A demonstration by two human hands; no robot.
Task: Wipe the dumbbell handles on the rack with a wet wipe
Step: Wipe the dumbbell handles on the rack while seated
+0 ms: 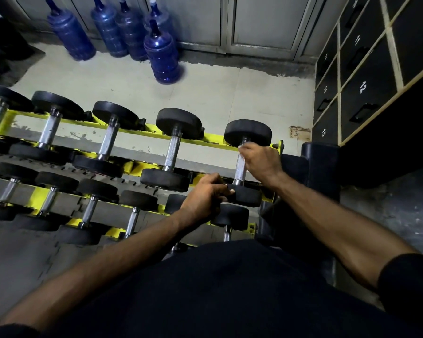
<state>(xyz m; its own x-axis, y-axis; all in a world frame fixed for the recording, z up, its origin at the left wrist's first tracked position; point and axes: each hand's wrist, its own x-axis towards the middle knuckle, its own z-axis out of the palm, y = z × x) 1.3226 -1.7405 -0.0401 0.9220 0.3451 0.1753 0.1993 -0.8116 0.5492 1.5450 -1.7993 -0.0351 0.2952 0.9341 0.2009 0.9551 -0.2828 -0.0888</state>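
Note:
A yellow rack [213, 139] carries two rows of black-headed dumbbells with chrome handles. My right hand [261, 162] grips a white wet wipe [243, 145] wrapped around the handle [239, 170] of the rightmost dumbbell on the upper row, just below its far head [248, 131]. My left hand [206, 197] grips the near head [246, 195] of that same dumbbell with curled fingers. The neighbouring dumbbell handle [172, 152] to the left stands bare.
Several blue water jugs [163, 51] stand on the floor beyond the rack. Black numbered lockers [366, 86] fill the right side. A black padded post [320, 164] sits just right of the rack's end. The lower row of dumbbells [91, 208] lies nearer to me.

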